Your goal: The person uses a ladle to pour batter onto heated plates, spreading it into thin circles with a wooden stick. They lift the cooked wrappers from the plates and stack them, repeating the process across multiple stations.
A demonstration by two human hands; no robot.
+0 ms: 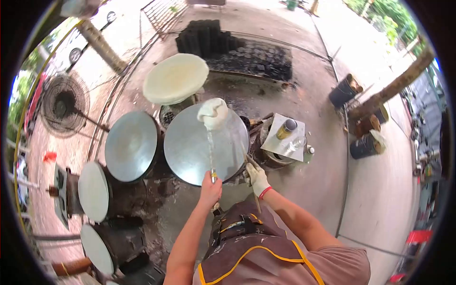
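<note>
Bottom griddle [96, 248] (lowest one) half cut off.

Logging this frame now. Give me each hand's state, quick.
Left hand: closed on the handle of a long tool reaching across the round metal griddle to the white dough.
Right hand: gloved, closed on a thin stick.

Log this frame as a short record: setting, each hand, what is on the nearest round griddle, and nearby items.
setting: outdoor concrete yard, several round metal griddles on stoves
left hand: bare, closed on the handle of a long spatula reaching over the centre griddle
right hand: gloved, closed on a thin stick at the griddle's edge
on griddle: pale dough lump at the far rim
nearby: flat round sheet on a stand behind, fan to the left, bottle on a tray to the right
</note>
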